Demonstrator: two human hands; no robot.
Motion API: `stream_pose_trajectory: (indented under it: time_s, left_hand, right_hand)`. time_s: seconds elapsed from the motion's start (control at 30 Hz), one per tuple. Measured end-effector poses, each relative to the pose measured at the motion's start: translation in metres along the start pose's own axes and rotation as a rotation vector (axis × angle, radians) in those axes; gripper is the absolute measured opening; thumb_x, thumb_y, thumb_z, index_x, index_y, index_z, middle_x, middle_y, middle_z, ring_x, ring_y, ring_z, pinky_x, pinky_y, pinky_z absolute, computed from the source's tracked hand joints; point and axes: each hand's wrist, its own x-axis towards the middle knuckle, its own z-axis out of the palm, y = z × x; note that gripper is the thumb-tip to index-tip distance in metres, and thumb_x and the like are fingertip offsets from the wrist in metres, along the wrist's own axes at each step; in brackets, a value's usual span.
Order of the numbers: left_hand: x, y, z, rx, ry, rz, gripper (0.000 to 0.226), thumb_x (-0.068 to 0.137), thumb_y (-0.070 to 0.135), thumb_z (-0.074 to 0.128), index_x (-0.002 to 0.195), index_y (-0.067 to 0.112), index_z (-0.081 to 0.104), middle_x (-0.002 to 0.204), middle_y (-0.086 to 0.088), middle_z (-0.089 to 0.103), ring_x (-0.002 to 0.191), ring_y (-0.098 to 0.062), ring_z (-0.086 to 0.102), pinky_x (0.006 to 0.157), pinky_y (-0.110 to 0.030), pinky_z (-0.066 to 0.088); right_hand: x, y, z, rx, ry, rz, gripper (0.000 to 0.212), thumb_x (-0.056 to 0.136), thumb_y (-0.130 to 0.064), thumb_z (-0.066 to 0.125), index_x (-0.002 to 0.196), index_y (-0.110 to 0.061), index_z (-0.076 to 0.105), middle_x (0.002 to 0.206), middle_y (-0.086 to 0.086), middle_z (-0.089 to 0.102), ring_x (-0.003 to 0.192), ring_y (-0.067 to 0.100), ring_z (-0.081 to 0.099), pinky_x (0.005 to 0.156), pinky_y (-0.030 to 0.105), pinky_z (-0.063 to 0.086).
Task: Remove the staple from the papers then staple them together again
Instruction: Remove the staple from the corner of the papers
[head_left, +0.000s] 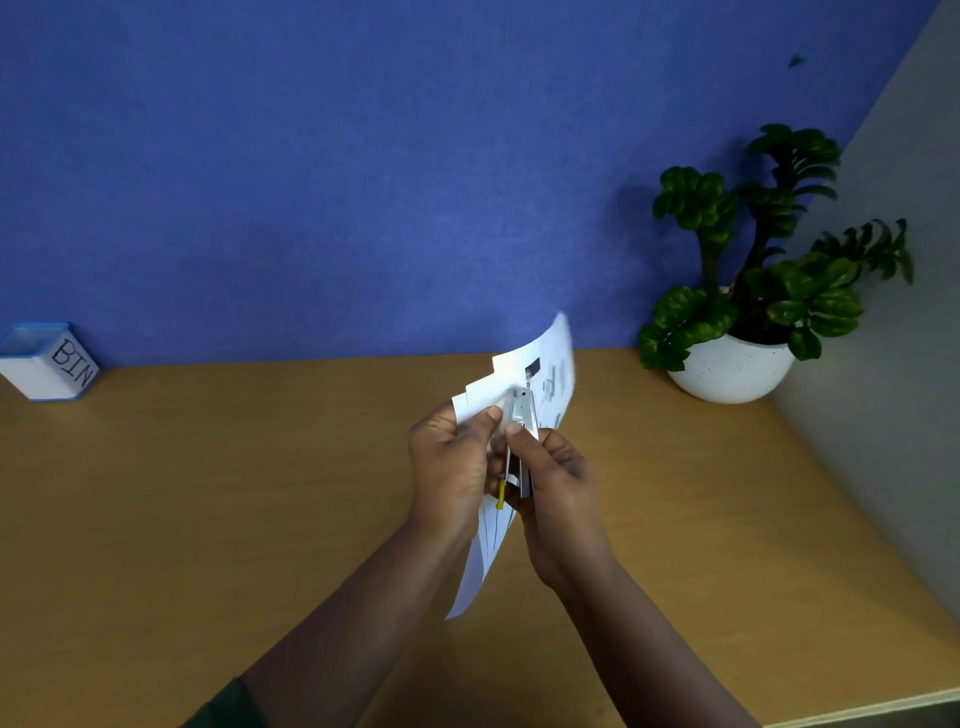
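I hold a small stack of white printed papers upright above the desk, its sheets fanned at the top corner. My left hand pinches that corner between thumb and fingers. My right hand grips a small silver stapler with a yellow part at its lower end, thumb pressed on its top. The stapler's nose sits on the papers' corner, right beside my left thumb. I cannot make out any staple.
A wooden desk runs to a blue partition wall. A white-and-blue box marked BIN stands at the far left. A potted green plant in a white bowl stands at the back right corner.
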Motion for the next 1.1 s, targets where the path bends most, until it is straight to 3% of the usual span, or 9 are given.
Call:
stream_pose_trajectory:
  time_s: [0.17, 0.27, 0.37, 0.47, 0.63, 0.77, 0.87, 0.97, 1.1]
  left_hand:
    - [-0.002, 0.002, 0.001, -0.022, 0.000, -0.046, 0.016, 0.087, 0.004, 0.060, 0.088, 0.009, 0.075, 0.072, -0.006, 0.074, 0.045, -0.013, 0.060, 0.044, -0.022, 0.045]
    - [0.000, 0.002, 0.001, -0.034, -0.001, -0.061, 0.016, 0.086, 0.002, 0.059, 0.089, 0.008, 0.074, 0.085, -0.016, 0.074, 0.058, -0.026, 0.066, 0.054, -0.034, 0.053]
    - [0.003, 0.004, 0.000, -0.015, -0.009, -0.049, 0.015, 0.083, -0.002, 0.060, 0.088, 0.003, 0.074, 0.090, -0.017, 0.075, 0.079, -0.032, 0.071, 0.070, -0.038, 0.058]
    - [0.005, 0.007, -0.001, 0.001, -0.019, -0.054, 0.014, 0.081, -0.002, 0.062, 0.083, 0.004, 0.075, 0.085, -0.015, 0.075, 0.075, -0.027, 0.071, 0.067, -0.032, 0.056]
    - [0.016, 0.021, -0.008, 0.087, -0.088, -0.090, 0.019, 0.081, 0.002, 0.066, 0.067, 0.013, 0.073, 0.065, -0.001, 0.074, 0.058, -0.015, 0.067, 0.053, -0.022, 0.054]
    - [0.025, 0.034, -0.014, 0.192, -0.187, -0.128, 0.012, 0.080, 0.006, 0.067, 0.071, 0.011, 0.072, 0.069, -0.003, 0.075, 0.059, -0.018, 0.069, 0.056, -0.025, 0.055]
    - [0.031, 0.042, -0.015, 0.255, -0.239, -0.130, 0.009, 0.079, 0.007, 0.068, 0.073, 0.011, 0.074, 0.074, -0.004, 0.076, 0.066, -0.021, 0.070, 0.066, -0.030, 0.055]
    - [0.035, 0.049, -0.014, 0.313, -0.279, -0.122, 0.011, 0.080, 0.006, 0.068, 0.074, 0.013, 0.075, 0.078, -0.004, 0.077, 0.070, -0.022, 0.072, 0.072, -0.033, 0.055]
    - [0.038, 0.058, -0.012, 0.385, -0.330, -0.099, 0.014, 0.080, 0.005, 0.068, 0.077, 0.016, 0.075, 0.080, 0.000, 0.077, 0.075, -0.021, 0.073, 0.079, -0.037, 0.056]
  right_hand:
    - [0.003, 0.003, -0.006, -0.121, 0.045, -0.042, 0.018, 0.088, -0.016, 0.061, 0.087, 0.002, 0.063, 0.060, 0.004, 0.063, 0.053, 0.014, 0.058, 0.055, 0.027, 0.051]
    - [0.004, 0.002, -0.010, -0.339, 0.124, -0.140, 0.026, 0.086, -0.021, 0.064, 0.078, 0.002, 0.058, 0.057, 0.004, 0.058, 0.052, 0.012, 0.052, 0.052, 0.025, 0.045]
    - [0.006, 0.001, -0.011, -0.600, 0.192, -0.271, 0.026, 0.083, -0.027, 0.067, 0.066, -0.014, 0.053, 0.055, -0.002, 0.049, 0.050, 0.006, 0.043, 0.048, 0.019, 0.038]
    - [0.008, 0.003, -0.015, -0.707, 0.210, -0.361, 0.024, 0.082, -0.028, 0.068, 0.064, -0.023, 0.053, 0.052, -0.008, 0.046, 0.048, 0.004, 0.040, 0.043, 0.011, 0.032]
    - [0.014, -0.020, -0.035, -0.890, 0.211, -0.575, 0.017, 0.079, -0.026, 0.072, 0.075, -0.036, 0.060, 0.066, -0.016, 0.063, 0.063, -0.004, 0.057, 0.050, 0.006, 0.040]
    - [0.033, -0.058, -0.047, -1.085, 0.070, -0.731, 0.011, 0.077, -0.023, 0.074, 0.087, -0.022, 0.071, 0.084, -0.017, 0.065, 0.072, -0.002, 0.058, 0.062, 0.016, 0.044]
    - [0.040, -0.078, -0.046, -1.195, -0.054, -0.730, 0.015, 0.076, -0.024, 0.074, 0.091, -0.023, 0.073, 0.086, -0.016, 0.066, 0.072, 0.000, 0.058, 0.061, 0.019, 0.043]
    - [0.043, -0.092, -0.043, -1.345, -0.147, -0.768, 0.017, 0.077, -0.026, 0.075, 0.093, -0.021, 0.074, 0.088, -0.006, 0.071, 0.073, 0.012, 0.063, 0.058, 0.032, 0.049]
    - [0.045, -0.105, -0.036, -1.485, -0.215, -0.837, 0.012, 0.076, -0.030, 0.075, 0.084, -0.021, 0.073, 0.083, -0.006, 0.069, 0.064, 0.013, 0.059, 0.052, 0.027, 0.044]
